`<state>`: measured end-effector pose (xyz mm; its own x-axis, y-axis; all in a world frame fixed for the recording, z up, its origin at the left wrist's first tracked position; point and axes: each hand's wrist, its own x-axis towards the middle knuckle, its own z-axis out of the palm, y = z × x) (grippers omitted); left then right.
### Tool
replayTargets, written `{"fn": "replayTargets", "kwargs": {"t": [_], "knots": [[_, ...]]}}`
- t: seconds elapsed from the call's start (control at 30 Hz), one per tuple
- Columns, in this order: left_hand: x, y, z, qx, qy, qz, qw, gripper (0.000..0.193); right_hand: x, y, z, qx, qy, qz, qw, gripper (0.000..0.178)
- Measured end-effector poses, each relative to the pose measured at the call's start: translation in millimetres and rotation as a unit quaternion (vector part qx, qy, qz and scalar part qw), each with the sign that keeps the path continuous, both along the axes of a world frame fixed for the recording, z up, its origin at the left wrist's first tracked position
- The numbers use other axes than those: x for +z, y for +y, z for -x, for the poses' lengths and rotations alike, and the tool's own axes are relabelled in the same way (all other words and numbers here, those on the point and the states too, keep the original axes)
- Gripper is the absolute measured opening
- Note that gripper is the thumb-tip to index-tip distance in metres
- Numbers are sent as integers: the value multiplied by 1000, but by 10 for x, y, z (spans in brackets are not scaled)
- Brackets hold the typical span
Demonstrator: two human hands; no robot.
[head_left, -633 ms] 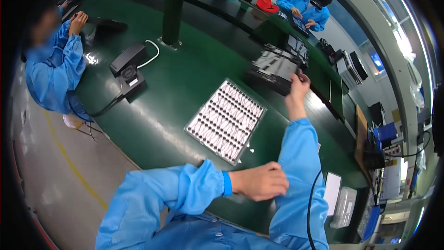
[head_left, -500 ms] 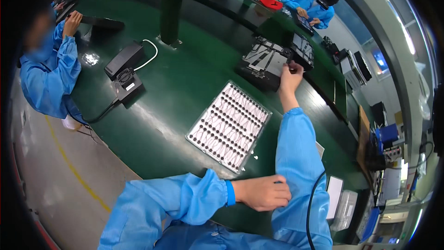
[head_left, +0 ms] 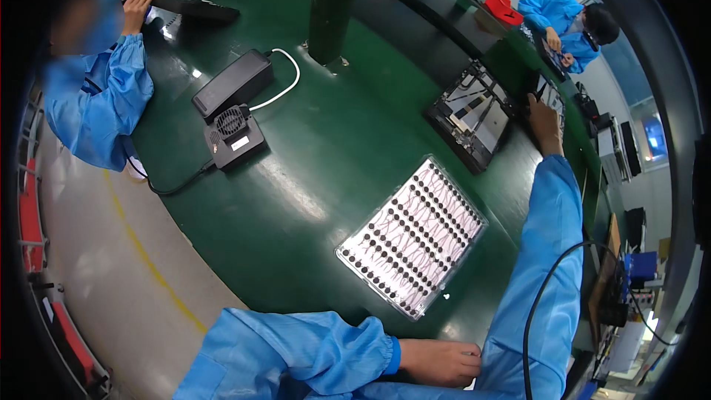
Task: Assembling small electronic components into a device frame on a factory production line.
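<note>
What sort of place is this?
Probably an electronics assembly floor: an open black device with its inside parts exposed, a tray of small round black parts in rows, and a co-worker in a blue smock at the green table.

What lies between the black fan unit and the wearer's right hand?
Between the fan unit and the right hand, the head view shows green tabletop, then a black-framed device with grey panels.

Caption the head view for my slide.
Right hand at the farther dark device, left hand beside the right sleeve, tray of round black parts on the green table.
</note>
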<state>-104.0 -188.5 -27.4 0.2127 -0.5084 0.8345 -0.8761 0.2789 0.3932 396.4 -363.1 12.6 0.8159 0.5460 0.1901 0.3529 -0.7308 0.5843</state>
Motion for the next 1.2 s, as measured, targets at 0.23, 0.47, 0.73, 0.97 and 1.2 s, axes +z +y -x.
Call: {"fn": "replayTargets", "kwargs": {"t": [0.23, 0.47, 0.73, 0.97, 1.2], "knots": [[-40, 18, 0, -18, 47, 2, 999, 17, 134, -202, 9, 36, -2, -5, 999, 32], [74, 31, -65, -39, 32, 28, 998, 12, -154, -610, 1466, 140, -93, -64, 984, 48], [73, 11, -31, -37, 61, 14, 997, 7, -318, -604, 1455, 114, -171, -95, 974, 46], [35, -39, -174, -25, 375, 27, 926, 13, 786, -754, 1886, 28, -253, -353, 900, 41], [-118, -14, -368, -359, 837, 198, 362, 61, 1369, -1025, 3237, 197, 108, -756, 615, 24]]}}
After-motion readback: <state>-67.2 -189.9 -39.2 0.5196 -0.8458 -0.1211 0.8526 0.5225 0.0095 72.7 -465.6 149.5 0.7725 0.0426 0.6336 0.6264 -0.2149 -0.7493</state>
